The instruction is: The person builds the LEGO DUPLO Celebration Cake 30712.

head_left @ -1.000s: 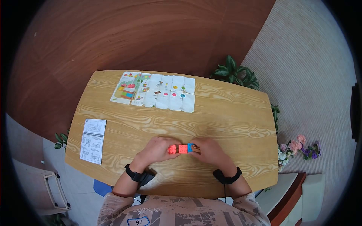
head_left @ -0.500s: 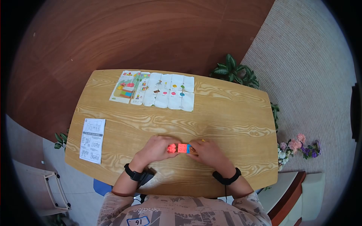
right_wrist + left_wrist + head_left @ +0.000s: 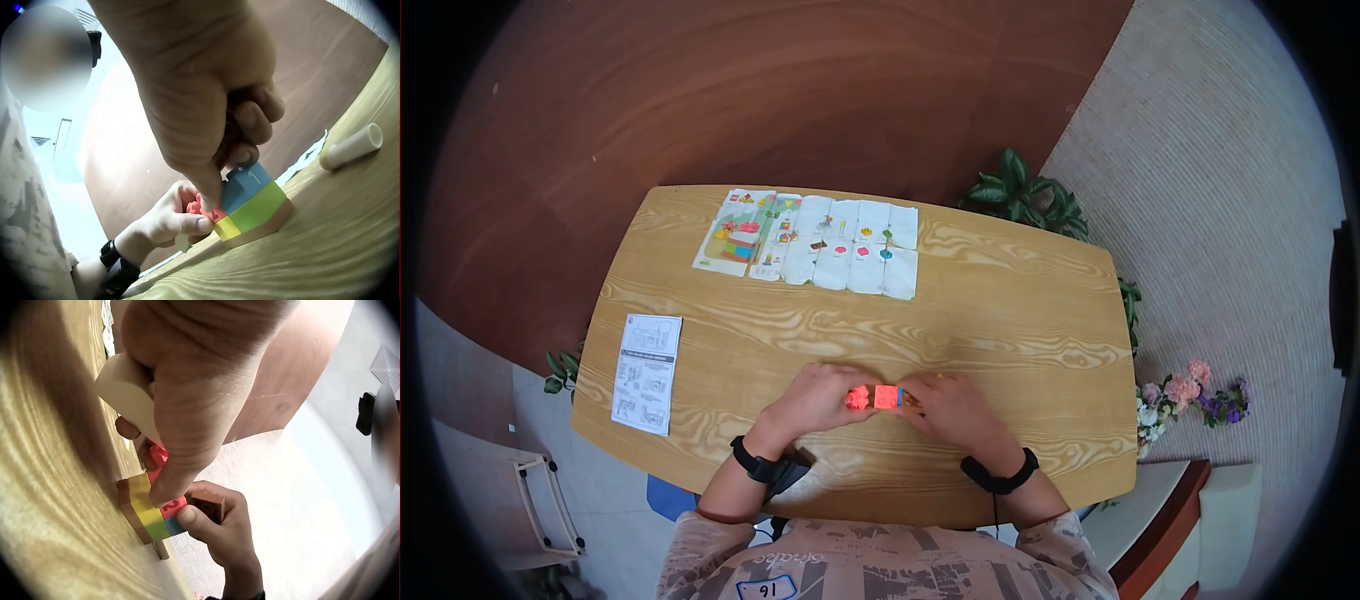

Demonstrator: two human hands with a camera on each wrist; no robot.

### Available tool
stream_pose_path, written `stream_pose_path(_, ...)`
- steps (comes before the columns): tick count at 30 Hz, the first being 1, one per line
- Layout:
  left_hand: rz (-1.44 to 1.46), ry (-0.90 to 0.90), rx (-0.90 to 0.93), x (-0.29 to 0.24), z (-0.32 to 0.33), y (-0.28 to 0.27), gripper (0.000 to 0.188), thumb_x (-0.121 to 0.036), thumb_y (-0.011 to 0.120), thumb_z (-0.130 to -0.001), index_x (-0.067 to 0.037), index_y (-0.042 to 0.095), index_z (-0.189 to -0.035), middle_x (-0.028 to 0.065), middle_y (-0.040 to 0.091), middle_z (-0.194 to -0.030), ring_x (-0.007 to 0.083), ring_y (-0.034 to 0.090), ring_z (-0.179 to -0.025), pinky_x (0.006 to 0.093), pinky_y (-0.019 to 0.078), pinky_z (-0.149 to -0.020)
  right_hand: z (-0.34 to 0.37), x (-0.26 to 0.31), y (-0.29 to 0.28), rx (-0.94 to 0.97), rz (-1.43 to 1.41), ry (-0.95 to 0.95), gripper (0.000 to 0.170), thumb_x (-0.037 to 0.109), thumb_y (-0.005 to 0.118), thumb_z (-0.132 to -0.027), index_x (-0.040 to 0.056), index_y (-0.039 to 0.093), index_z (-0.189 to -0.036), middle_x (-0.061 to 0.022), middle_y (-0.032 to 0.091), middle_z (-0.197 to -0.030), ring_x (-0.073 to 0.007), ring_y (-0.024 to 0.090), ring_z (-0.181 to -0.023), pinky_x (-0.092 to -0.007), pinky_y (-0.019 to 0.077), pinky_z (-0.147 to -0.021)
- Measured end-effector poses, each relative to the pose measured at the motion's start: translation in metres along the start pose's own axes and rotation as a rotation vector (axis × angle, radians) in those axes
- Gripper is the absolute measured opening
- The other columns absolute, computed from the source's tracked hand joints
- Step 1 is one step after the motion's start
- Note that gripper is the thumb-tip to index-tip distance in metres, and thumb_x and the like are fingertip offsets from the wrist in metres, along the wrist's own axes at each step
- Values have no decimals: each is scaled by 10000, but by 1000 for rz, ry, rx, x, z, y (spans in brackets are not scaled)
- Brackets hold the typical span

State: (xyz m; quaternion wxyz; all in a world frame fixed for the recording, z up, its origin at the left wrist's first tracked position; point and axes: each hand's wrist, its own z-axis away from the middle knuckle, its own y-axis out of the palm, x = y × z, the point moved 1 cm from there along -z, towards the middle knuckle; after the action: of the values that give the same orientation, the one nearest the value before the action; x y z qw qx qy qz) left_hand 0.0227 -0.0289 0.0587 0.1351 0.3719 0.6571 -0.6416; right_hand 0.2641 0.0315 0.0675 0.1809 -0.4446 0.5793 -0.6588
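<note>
A stack of toy bricks stands on the table between both hands. It has a brown base, a yellow brick (image 3: 144, 503), a green brick (image 3: 259, 209), a red brick (image 3: 886, 396) marked 2 and a blue brick (image 3: 248, 185) marked 1. My left hand (image 3: 820, 395) grips the stack's red end with its thumb on the side. Tucked in that hand are a red flower-shaped piece (image 3: 858, 397) and a white piece (image 3: 128, 387). At the blue end, my right hand (image 3: 945, 410) grips the stack, a brown brick (image 3: 209, 506) held in its curled fingers.
A white tube (image 3: 356, 149) with a yellow end lies on the table beyond the right hand. An unfolded colour instruction sheet (image 3: 810, 240) lies at the back and a printed leaflet (image 3: 646, 375) at the left. Potted plants and flowers (image 3: 1185, 390) border the table (image 3: 1020, 310).
My right hand has shifted slightly left over the blue brick and covers more of it. A bit of yellow has come into sight behind that hand. The left hand is nearly still.
</note>
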Motion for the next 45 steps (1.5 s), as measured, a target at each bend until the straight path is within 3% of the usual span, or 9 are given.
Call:
stream_pose_path(7,-9,-17,36,0,0,-1,388,-272,852,-836,-134,803,-1195,118,798,-1105,350,756,-959,422,609,-837,0,3,4,11,-40,47,352,396,793,-943,131,704,-1157,-97,765,-959,-362,736,-844,-490,572,-749)
stream_pose_path(10,-20,-19,20,-4,-1,-3,319,-245,831,-839,-127,802,-1134,108,802,-1057,337,756,-948,433,604,-839,0,2,3,12,-51,55,353,400,790,-949,126,699,-1153,-92,765,-957,-366,736,-848,-493,571,-755)
stream_pose_path(16,-9,-15,-14,-2,0,-9,399,-277,842,-846,-124,778,-1209,100,798,-1029,324,758,-922,425,602,-822,2,2,2,-53,-64,25,453,465,788,-946,145,700,-1255,-103,776,-991,-372,739,-840,-475,580,-743)
stream_pose_path(19,-15,-1,-97,-1,1,-13,468,-306,861,-844,-103,765,-1254,106,791,-995,328,758,-883,430,606,-794,0,10,-8,-63,-70,28,511,495,789,-940,151,687,-1304,-121,777,-1001,-368,744,-822,-470,585,-723)
stream_pose_path(25,-12,-4,-98,-30,4,-16,801,-361,876,-838,-122,569,-1538,136,777,-918,350,757,-816,438,608,-720,-4,29,-16,-182,-167,-91,477,464,813,-925,141,686,-1251,-118,770,-955,-340,747,-769,-435,580,-653)
stream_pose_path(28,-49,24,-112,-37,3,-8,878,-258,898,-784,-149,534,-1576,148,744,-835,360,741,-735,428,601,-667,-6,36,-20,-194,-136,-122,382,397,817,-923,149,689,-1185,-85,757,-884,-313,736,-712,-407,559,-599)
stream_pose_path(31,-83,29,-155,-36,3,-3,876,-247,892,-775,-152,540,-1571,140,727,-784,351,736,-708,440,597,-645,-8,36,-13,-245,-148,-120,307,336,811,-918,160,683,-1134,-59,739,-826,-294,723,-670,-406,537,-565)
stream_pose_path(40,-31,104,-203,-38,0,-3,687,-204,827,-840,-101,609,-1484,182,781,-1126,365,767,-912,436,625,-765,-9,35,-12,-287,-332,-99,250,169,780,-899,142,672,-1122,-89,740,-882,-327,728,-748,-409,559,-628)
stream_pose_path(45,34,39,-230,-37,0,-3,555,-215,831,-863,-90,680,-1382,170,786,-1125,371,767,-921,430,627,-777,-10,33,-21,-305,-457,-18,268,149,790,-913,113,670,-1150,-125,747,-951,-354,736,-830,-416,579,-709)
